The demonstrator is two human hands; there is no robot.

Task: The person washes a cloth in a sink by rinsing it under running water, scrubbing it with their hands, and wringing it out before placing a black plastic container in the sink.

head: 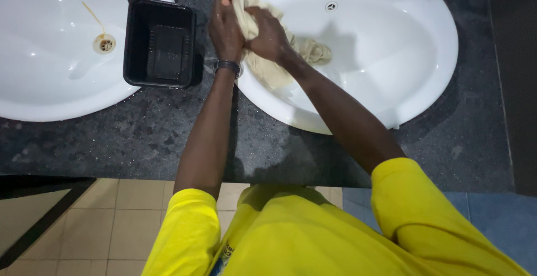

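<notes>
Bright overhead light, glare on the white basins (391, 57), soft shadows beneath the arms, dim floor, sharp focus

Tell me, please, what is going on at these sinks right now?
A person in a yellow shirt grips a cream cloth with both hands over the right basin. The left hand and the right hand clutch it close together, bunched, with the rest hanging into the bowl. A black plastic tray sits on the dark counter between the two sinks; the left basin shows a rusty streak near its drain.
</notes>
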